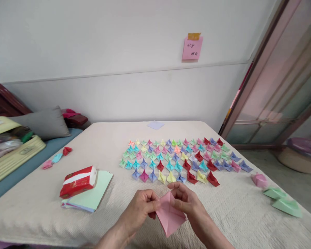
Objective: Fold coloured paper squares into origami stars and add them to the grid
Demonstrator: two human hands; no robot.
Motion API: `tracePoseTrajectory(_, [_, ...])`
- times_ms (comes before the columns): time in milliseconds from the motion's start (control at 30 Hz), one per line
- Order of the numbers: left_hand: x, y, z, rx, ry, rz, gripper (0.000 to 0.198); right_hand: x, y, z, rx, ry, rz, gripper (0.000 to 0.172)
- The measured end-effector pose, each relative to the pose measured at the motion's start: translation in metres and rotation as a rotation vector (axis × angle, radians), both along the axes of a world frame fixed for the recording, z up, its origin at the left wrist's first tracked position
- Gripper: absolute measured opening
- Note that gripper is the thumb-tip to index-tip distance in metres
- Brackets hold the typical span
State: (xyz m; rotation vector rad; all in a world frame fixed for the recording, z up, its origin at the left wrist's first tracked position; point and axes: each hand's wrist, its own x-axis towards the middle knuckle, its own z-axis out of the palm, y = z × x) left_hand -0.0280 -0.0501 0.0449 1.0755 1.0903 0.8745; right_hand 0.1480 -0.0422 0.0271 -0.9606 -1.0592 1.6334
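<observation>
A pink folded paper (170, 218) with crease lines is held between my two hands, just above the front of the cloth-covered surface. My left hand (142, 206) pinches its left corner between thumb and fingers. On the other side, my right hand (186, 204) grips the paper's upper right part, thumb on top, with the fingers partly behind it. Beyond the hands stand rows of small folded paper pieces (169, 166) in blue, red, green, yellow, pink and purple.
At left a red tissue pack (79, 181) lies on stacked paper (103, 190). Folded pieces (57, 158) sit farther left. A pink piece (259, 180) and green boats (286, 206) are near the right edge. One lilac sheet (156, 125) lies at the back.
</observation>
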Motion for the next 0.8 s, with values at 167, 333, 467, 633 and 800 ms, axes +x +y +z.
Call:
tracePoseTrajectory(167, [0.003,-0.003,-0.003,0.004,0.009,-0.081,0.025,-0.001,0.004,-0.011,-0.008,-0.077,0.072,0.034])
tracePoseTrajectory(333, [0.004,0.000,-0.005,0.054,0.035,-0.012,0.022,-0.001,0.006,-0.008,0.046,-0.105,-0.006,0.016])
tracePoseTrajectory(467, [0.002,0.000,-0.002,0.041,0.019,0.076,0.021,0.003,0.003,-0.004,0.084,-0.103,0.006,0.012])
tracePoseTrajectory(633, [-0.004,0.001,-0.007,-0.192,-0.240,0.073,0.014,0.015,0.001,-0.005,0.164,-0.143,0.093,0.019])
tracePoseTrajectory(800, [-0.007,0.004,-0.012,-0.300,-0.437,0.042,0.011,0.016,-0.003,-0.002,0.502,-0.373,0.030,0.030])
